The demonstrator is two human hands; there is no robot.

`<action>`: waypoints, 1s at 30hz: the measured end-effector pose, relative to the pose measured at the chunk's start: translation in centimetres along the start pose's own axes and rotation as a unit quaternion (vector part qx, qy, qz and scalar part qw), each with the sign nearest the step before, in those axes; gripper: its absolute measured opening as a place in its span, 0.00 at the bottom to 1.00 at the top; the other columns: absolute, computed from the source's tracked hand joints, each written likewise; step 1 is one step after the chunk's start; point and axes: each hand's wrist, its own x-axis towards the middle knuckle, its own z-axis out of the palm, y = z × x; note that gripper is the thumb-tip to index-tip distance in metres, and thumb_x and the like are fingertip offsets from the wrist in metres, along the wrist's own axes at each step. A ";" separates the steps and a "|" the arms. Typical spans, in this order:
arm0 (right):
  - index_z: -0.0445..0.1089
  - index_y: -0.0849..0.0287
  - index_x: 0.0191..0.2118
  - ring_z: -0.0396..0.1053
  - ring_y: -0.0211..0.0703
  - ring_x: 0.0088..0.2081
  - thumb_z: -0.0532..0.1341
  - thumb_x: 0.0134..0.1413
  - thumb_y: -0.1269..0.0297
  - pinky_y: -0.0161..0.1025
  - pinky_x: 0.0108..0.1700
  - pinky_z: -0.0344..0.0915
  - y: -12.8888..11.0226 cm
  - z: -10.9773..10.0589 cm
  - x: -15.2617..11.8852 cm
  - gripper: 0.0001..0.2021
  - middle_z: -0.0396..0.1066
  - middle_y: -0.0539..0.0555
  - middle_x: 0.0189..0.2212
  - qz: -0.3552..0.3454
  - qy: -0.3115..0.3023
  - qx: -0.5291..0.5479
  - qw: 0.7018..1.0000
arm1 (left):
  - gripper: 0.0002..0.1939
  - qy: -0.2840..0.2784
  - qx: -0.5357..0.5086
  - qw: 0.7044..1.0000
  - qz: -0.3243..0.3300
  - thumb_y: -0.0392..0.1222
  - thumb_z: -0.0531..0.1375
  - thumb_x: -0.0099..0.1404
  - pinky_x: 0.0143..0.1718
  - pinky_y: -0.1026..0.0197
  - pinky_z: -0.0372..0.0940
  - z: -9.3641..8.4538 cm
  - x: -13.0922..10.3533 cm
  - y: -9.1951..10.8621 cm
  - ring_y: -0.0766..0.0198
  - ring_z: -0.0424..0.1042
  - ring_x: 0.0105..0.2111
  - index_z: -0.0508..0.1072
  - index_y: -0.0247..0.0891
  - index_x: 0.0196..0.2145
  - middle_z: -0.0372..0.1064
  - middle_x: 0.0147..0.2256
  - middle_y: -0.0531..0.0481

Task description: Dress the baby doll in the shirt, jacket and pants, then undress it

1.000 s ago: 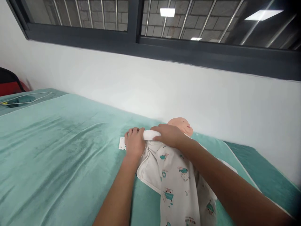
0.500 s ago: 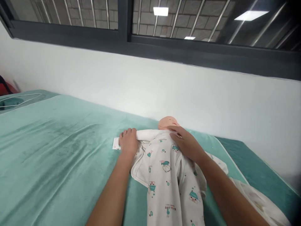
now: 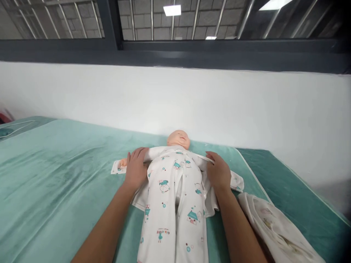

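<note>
A baby doll (image 3: 178,138) lies on its back with its bald head toward the wall. White baby clothes (image 3: 164,186) printed with green and pink pictures cover its body, and two trouser legs run toward me. My left hand (image 3: 136,167) is closed over the sleeved arm on the left; the doll's small hand shows past it at the printed cuff (image 3: 116,167). On the other side, my right hand (image 3: 219,171) has its fingers curled on the edge of the clothes near the shoulder. The sleeve end (image 3: 237,182) sticks out beyond it.
A crumpled white cloth (image 3: 279,230) lies at the lower right. Green velvety covers (image 3: 68,175) spread under everything, with a darker strip (image 3: 263,168) on the right. Behind stands a white wall (image 3: 164,98) below a dark window frame (image 3: 205,54).
My right hand has moved from the doll's neck outward to the right shoulder edge. The doll's head is now uncovered by it. My view has shifted, and my left hand stays at the left arm.
</note>
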 end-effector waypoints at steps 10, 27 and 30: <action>0.67 0.57 0.57 0.68 0.54 0.56 0.52 0.60 0.65 0.50 0.58 0.58 -0.5 -0.8 -0.4 0.21 0.73 0.58 0.53 0.049 -0.031 -0.036 0.998 | 0.17 -0.176 -0.083 0.962 0.194 0.40 0.51 0.67 0.57 0.55 0.64 -2.2 0.8 12.7 0.58 0.70 0.53 0.76 0.43 0.47 0.73 0.52 0.50; 0.73 0.53 0.46 0.71 0.54 0.47 0.51 0.58 0.64 0.49 0.52 0.58 0.1 -0.9 -0.4 0.16 0.77 0.57 0.41 0.048 -0.022 0.035 0.998 | 0.15 -0.408 0.298 0.835 0.216 0.36 0.61 0.59 0.49 0.46 0.66 7.9 5.6 20.9 0.47 0.73 0.49 0.76 0.39 0.45 0.75 0.49 0.38; 0.73 0.52 0.44 0.70 0.54 0.47 0.53 0.54 0.66 0.49 0.51 0.59 0.4 -0.9 -0.3 0.15 0.77 0.56 0.43 0.075 -0.022 0.108 0.991 | 0.17 -0.396 0.319 0.838 0.199 0.36 0.63 0.58 0.49 0.45 0.65 7.0 5.8 20.7 0.47 0.74 0.48 0.75 0.40 0.46 0.75 0.48 0.39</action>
